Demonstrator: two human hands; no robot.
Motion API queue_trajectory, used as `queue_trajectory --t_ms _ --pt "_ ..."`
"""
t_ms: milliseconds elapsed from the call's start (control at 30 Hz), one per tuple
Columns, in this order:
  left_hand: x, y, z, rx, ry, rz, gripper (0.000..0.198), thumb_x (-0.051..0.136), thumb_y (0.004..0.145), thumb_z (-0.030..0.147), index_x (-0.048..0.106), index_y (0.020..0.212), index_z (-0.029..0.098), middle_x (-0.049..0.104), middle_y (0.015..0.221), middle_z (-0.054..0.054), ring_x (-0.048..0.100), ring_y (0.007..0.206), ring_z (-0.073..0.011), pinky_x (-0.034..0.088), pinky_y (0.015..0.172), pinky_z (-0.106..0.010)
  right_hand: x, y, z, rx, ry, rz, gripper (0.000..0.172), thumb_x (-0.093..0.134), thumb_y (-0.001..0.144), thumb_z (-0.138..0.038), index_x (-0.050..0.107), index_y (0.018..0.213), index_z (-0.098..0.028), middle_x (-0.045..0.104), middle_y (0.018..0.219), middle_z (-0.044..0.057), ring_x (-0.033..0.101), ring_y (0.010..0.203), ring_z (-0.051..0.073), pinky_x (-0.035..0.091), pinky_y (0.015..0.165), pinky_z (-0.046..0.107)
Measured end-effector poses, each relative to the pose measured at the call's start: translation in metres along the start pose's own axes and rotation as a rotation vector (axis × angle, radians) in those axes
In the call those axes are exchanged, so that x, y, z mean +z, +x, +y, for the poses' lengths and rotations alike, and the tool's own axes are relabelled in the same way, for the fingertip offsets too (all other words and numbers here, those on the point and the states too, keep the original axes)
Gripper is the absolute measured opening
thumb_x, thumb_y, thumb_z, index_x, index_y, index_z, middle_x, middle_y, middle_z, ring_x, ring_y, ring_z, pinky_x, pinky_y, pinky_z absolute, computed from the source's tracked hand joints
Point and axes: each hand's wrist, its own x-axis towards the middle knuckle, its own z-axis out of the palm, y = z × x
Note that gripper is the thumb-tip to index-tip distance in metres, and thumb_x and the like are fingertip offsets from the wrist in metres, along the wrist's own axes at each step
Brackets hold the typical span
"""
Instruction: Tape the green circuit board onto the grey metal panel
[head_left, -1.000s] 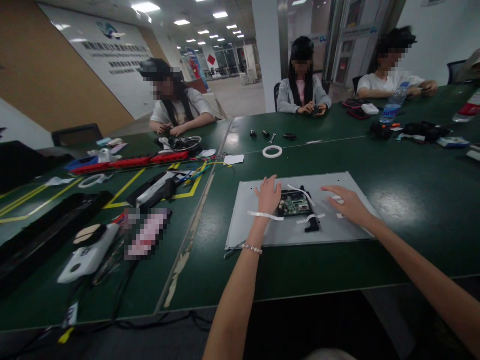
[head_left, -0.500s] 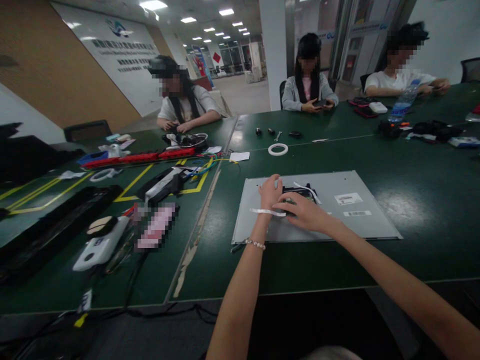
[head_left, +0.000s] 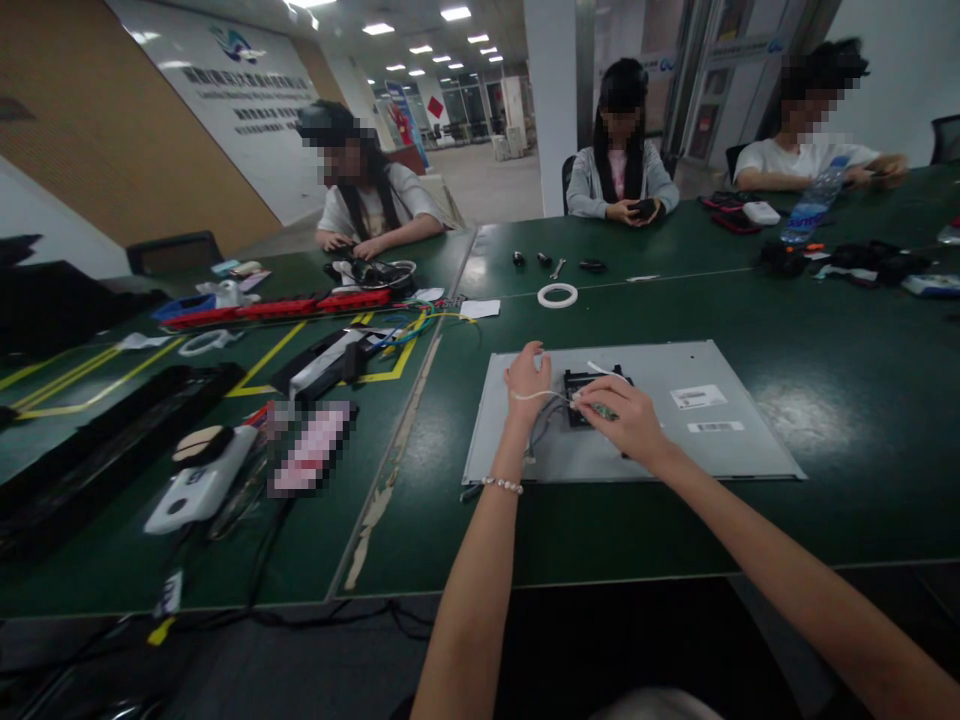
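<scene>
White strip [head_left: 550, 395], pinched between the fingers of left hand [head_left: 527, 381] and right hand [head_left: 628, 421], stretches just above the circuit board [head_left: 581, 382] (apparently not yet freed) on a grey panel [head_left: 720, 455] lying on the worktop [head_left: 825, 330].

Office-like assembly workshop; long green tables [head_left: 825, 330], ceiling panel lights [head_left: 457, 13], wall lettering [head_left: 247, 95], seated co-workers [head_left: 621, 170]

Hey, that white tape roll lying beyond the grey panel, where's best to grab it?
Come from above and pinch the near rim of the white tape roll: it lies flat as an open ring, so fingers likely fit inside the hole, thumb outside.
</scene>
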Motion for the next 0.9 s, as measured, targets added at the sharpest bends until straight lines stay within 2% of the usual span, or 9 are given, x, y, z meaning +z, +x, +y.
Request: queue_trajectory --t_ms 67,200,333,433,567,700,900 --pt "-0.011 0.005 -0.007 0.027 -0.032 0.035 0.026 0.048 0.091 0.023 0.058 0.114 0.017 0.068 0.111 -0.007 0.062 0.106 -0.0182 0.044 0.093 -0.03 0.0 -0.001 0.001 0.079 -0.06 -0.001 0.017 0.05 0.092 -0.024 0.066 0.093 -0.019 0.066 0.096 0.007 0.062 0.093 0.017 0.05 0.085 0.033" --pt "-0.037 -0.002 -0.012 0.061 -0.003 0.086 0.027 0.04 0.095 0.026 0.061 0.11 0.016 0.069 0.108 -0.007 0.063 0.103 -0.0172 0.046 0.089 -0.028 0.003 -0.005 0.004 0.146 -0.187 -0.115 0.022 0.046 0.094 -0.025 0.067 0.095 -0.018 0.067 0.096 0.007 0.062 0.091 0.019 0.049 0.083 0.033" --pt "-0.061 -0.03 -0.005 0.152 0.224 0.095 0.027 0.042 0.095 0.028 0.061 0.111 0.017 0.067 0.11 -0.009 0.061 0.106 -0.0204 0.043 0.096 -0.032 0.007 -0.006 -0.002 0.087 -0.332 -0.209 0.023 0.045 0.094 -0.022 0.067 0.095 -0.018 0.065 0.097 0.008 0.059 0.092 0.019 0.045 0.082 0.032" --pt "-0.072 -0.056 0.002 0.191 0.316 0.049 0.028 0.042 0.095 0.028 0.06 0.114 0.018 0.066 0.112 -0.009 0.061 0.106 -0.021 0.042 0.097 -0.034 0.01 -0.005 -0.012 0.002 -0.408 -0.299 0.021 0.046 0.093 -0.02 0.067 0.094 -0.018 0.063 0.094 0.008 0.056 0.09 0.019 0.042 0.081 0.031" --pt "-0.076 -0.09 0.008 0.171 0.405 0.001 0.028 0.043 0.094 0.025 0.059 0.116 0.018 0.066 0.114 -0.009 0.059 0.109 -0.0228 0.041 0.099 -0.038 0.015 -0.005 -0.023 -0.077 -0.477 -0.399 0.019 0.047 0.093 -0.017 0.066 0.09 -0.017 0.06 0.09 0.009 0.052 0.088 0.02 0.039 0.079 0.032" --pt "-0.072 -0.117 0.016 0.171 0.407 -0.038 0.029 0.04 0.095 0.024 0.058 0.116 0.018 0.065 0.116 -0.009 0.058 0.111 -0.0224 0.041 0.1 -0.039 0.02 -0.007 -0.026 -0.097 -0.522 -0.43 0.017 0.047 0.092 -0.016 0.064 0.09 -0.016 0.059 0.089 0.008 0.05 0.087 0.02 0.037 0.077 0.033" --pt "-0.059 -0.132 0.017 0.148 0.406 -0.103 0.039 0.032 0.097 0.022 0.05 0.13 0.017 0.054 0.136 -0.011 0.048 0.127 -0.0217 0.038 0.106 -0.04 0.021 -0.01 -0.026 -0.083 -0.551 -0.428 0.016 0.047 0.092 -0.015 0.063 0.089 -0.016 0.059 0.091 0.009 0.05 0.088 0.021 0.036 0.077 0.034"
